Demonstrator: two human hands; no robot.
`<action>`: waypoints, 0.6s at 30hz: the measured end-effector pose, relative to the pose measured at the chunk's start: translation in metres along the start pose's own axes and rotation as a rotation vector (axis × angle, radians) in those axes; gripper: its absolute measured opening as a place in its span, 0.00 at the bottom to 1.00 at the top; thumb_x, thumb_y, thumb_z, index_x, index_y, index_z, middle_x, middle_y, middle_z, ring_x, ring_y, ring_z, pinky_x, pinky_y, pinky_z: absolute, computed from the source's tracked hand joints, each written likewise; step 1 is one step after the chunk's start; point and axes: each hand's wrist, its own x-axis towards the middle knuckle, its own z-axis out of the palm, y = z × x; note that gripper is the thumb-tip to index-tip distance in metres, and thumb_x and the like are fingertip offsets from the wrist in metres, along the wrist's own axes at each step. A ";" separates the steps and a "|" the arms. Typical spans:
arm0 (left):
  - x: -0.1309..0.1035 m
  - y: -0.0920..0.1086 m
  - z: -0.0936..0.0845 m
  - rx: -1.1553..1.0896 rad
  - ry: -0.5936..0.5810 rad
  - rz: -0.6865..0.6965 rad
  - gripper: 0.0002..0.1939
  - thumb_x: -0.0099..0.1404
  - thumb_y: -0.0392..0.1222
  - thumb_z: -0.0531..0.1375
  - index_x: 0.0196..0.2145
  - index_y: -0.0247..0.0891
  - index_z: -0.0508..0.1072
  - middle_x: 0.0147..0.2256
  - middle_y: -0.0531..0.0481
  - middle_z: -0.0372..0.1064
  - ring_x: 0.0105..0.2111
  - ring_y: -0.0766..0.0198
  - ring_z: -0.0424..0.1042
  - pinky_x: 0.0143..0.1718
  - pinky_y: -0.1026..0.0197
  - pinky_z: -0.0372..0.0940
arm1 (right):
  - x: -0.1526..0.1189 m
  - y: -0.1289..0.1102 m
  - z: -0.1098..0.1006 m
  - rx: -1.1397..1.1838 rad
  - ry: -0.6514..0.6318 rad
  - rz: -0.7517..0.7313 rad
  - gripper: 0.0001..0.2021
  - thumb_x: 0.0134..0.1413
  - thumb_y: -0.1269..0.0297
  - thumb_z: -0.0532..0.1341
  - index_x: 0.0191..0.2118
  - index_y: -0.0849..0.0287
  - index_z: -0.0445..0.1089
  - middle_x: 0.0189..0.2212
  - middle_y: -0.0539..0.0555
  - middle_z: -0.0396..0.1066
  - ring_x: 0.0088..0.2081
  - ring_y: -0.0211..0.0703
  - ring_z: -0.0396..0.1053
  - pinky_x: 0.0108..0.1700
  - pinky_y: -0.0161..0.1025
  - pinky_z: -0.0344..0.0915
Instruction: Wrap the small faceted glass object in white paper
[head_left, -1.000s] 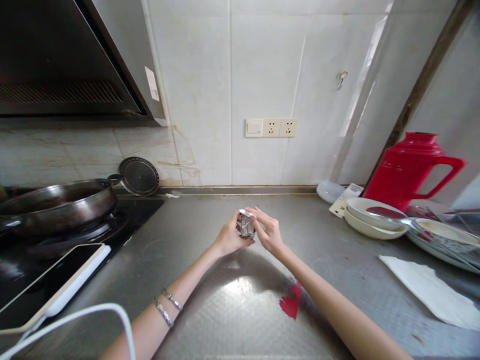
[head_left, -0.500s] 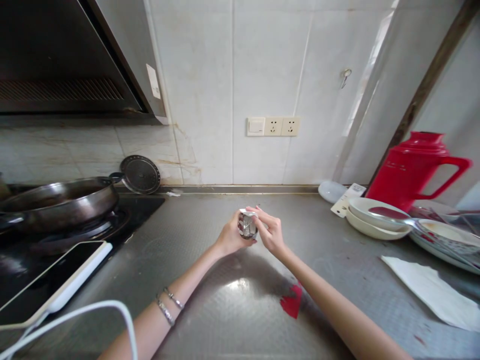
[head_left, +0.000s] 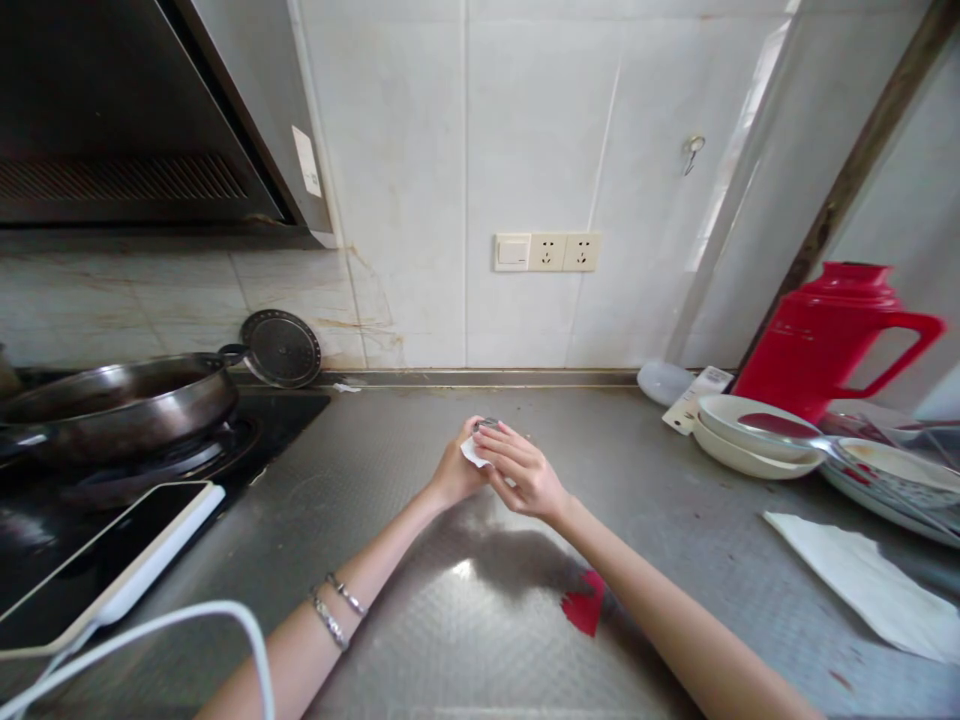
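The cooktop (head_left: 289, 420) lies left of the countertop (head_left: 382, 430), with the range hood (head_left: 112, 110) above it. On it sits the pan (head_left: 120, 420); behind that, a perforated disc (head_left: 281, 348) leans against the tiled wall (head_left: 405, 180). The phone (head_left: 97, 570) lies before the pan. At the back right stands the thermos (head_left: 817, 350), with stacked bowls (head_left: 739, 452) before it and a paper sheet (head_left: 862, 590) nearer still. A torn scrap (head_left: 583, 603) lies between, on the countertop.

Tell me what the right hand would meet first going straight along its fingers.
Likely the small white-edged object that the right hand is touching, then the left hand around its far side; exact depth is hard to judge.
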 end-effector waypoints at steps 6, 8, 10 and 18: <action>-0.002 0.014 -0.001 0.102 0.030 -0.033 0.38 0.44 0.43 0.70 0.51 0.40 0.60 0.44 0.46 0.71 0.39 0.58 0.73 0.40 0.58 0.66 | 0.004 0.007 -0.010 -0.116 0.070 0.099 0.16 0.58 0.70 0.54 0.50 0.55 0.70 0.49 0.59 0.73 0.56 0.51 0.66 0.62 0.62 0.54; -0.002 0.015 -0.001 0.114 0.018 -0.049 0.39 0.44 0.44 0.70 0.51 0.40 0.59 0.43 0.46 0.72 0.38 0.59 0.73 0.38 0.59 0.66 | 0.003 0.008 -0.012 -0.114 0.081 0.095 0.16 0.58 0.70 0.54 0.49 0.54 0.72 0.47 0.58 0.74 0.55 0.52 0.67 0.61 0.62 0.55; -0.003 0.013 -0.001 0.114 0.002 -0.030 0.39 0.44 0.44 0.70 0.52 0.39 0.58 0.42 0.46 0.72 0.37 0.59 0.73 0.38 0.59 0.66 | 0.003 0.008 -0.011 -0.089 0.054 0.061 0.15 0.57 0.69 0.54 0.48 0.54 0.72 0.45 0.57 0.75 0.54 0.51 0.68 0.61 0.61 0.55; -0.004 0.014 0.001 0.133 0.003 0.017 0.38 0.45 0.42 0.70 0.52 0.40 0.60 0.46 0.44 0.71 0.41 0.57 0.73 0.41 0.58 0.67 | 0.004 0.007 -0.009 -0.117 0.057 0.064 0.16 0.58 0.70 0.54 0.50 0.55 0.71 0.48 0.58 0.74 0.55 0.50 0.68 0.61 0.60 0.56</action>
